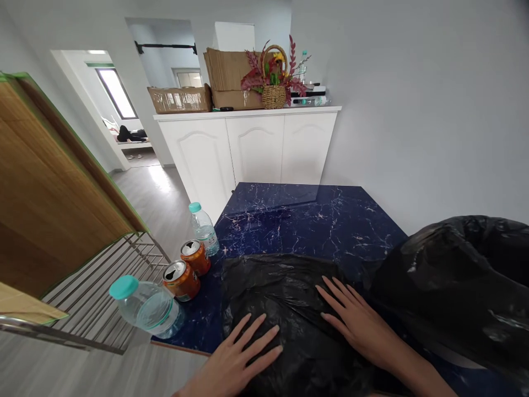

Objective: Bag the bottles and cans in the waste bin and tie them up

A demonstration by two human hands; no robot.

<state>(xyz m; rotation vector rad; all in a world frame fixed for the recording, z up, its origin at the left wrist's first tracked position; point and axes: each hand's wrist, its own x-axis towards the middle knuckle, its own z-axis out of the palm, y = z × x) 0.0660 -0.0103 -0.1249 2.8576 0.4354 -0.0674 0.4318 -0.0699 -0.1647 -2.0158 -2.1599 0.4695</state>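
Observation:
A black plastic bag lies flat on the dark blue marbled table. My left hand rests palm down on its near left part, fingers stretched out and apart. My right hand lies flat on the bag's right side, fingers spread and pointing up-left. Neither hand holds anything. To the right stands a bin lined with a puffed black bag.
Two orange drink cans and two clear water bottles with teal caps stand at the table's left edge. A wire rack and a wooden panel are on the left. White cabinets with boxes and a flower basket stand behind.

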